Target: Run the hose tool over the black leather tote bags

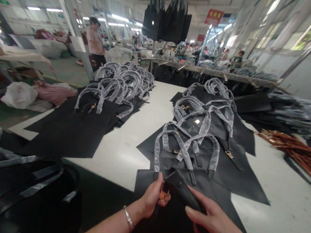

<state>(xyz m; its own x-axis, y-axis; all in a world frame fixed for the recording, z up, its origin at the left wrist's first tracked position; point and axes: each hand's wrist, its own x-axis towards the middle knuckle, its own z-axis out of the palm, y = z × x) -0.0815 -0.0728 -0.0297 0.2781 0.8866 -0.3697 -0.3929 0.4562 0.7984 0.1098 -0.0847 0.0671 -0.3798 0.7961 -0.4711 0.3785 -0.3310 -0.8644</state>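
A black handbag [166,231] hangs upright at the table's near edge, its opening towards me. My left hand [151,197] is closed on the bag's left rim, with a small gold-coloured metal piece showing at its fingertips. My right hand [211,214] grips the right side of the rim, thumb outside and some fingers hidden inside or behind the black material. Just beyond lies a stack of flat black bags [222,177], their handles [214,152] wrapped in clear plastic film. A gold buckle [229,154] shows on one of them.
A second pile of black bags [74,131] lies on the white table [127,147] at left. Brown straps [298,153] lie at right. More bags [23,198] fill the lower left. Bags [166,21] hang overhead at the back, and a person [94,41] stands beyond the post [71,14].
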